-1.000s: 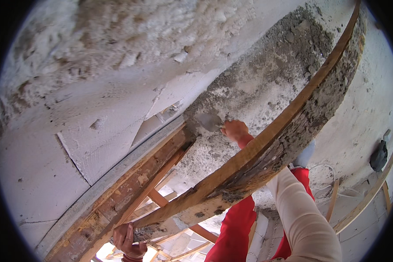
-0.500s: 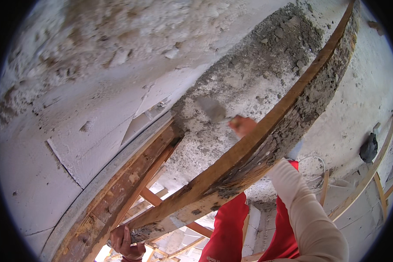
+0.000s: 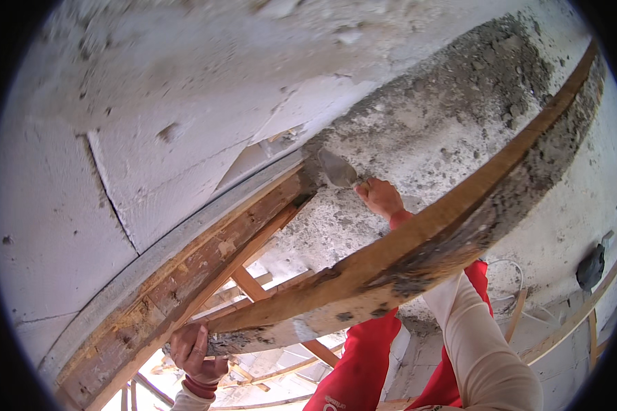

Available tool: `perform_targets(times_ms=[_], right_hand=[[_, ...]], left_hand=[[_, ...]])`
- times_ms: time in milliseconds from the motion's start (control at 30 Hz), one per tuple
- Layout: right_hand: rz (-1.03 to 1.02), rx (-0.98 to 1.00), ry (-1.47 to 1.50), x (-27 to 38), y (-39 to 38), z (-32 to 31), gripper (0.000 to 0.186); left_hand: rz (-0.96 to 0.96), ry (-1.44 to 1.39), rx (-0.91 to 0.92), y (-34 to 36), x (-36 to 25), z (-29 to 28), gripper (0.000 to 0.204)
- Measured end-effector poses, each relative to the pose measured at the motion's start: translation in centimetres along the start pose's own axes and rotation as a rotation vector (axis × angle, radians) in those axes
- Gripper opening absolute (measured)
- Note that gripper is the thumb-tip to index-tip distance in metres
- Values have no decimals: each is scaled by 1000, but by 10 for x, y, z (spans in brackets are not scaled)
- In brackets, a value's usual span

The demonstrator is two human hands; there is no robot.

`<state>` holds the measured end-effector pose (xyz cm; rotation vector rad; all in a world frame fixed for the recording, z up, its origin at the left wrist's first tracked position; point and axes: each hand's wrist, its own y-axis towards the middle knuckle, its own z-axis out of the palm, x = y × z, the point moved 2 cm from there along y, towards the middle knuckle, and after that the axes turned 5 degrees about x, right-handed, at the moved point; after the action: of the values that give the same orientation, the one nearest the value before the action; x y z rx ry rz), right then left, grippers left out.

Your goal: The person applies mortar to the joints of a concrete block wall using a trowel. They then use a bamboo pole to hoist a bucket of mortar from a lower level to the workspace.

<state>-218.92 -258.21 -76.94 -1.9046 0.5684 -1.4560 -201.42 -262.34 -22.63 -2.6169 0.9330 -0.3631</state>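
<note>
Right hand (image 3: 380, 196): fingers closed around the handle of a trowel (image 3: 337, 168). Left hand (image 3: 197, 354): fingers curled on a plank's (image 3: 370, 267) left end. The blade now lies nearer the timber beam's (image 3: 185, 281) far end than a moment earlier, suggesting work centred there.

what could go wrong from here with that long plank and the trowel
The long plank could slip, as only the left hand is seen gripping its end, and might knock the right forearm, which passes behind it in this view. The trowel in the right hand might drop among the wooden framing showing between the plank and the timber beam.
</note>
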Motion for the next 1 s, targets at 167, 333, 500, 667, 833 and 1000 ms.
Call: perform_targets(times_ms=[167, 333, 500, 667, 833, 1000], right_hand=[[-50, 99, 100, 9, 50, 22, 55], [137, 96, 522, 13, 20, 28, 51], [95, -217, -54, -6, -43, 53, 41], [-125, -81, -177, 5, -53, 73, 33], [-217, -192, -105, 26, 35, 85, 28], [48, 208, 970, 32, 19, 106, 32]], left_hand=[[31, -43, -30, 9, 1, 2, 52], [15, -71, -27, 5, 2, -1, 50], [22, -91, -21, 8, 4, 0, 49], [38, -118, -22, 7, 6, 0, 48], [104, -121, 45, 9, 8, -2, 64], [86, -94, 49, 8, 9, 2, 66]])
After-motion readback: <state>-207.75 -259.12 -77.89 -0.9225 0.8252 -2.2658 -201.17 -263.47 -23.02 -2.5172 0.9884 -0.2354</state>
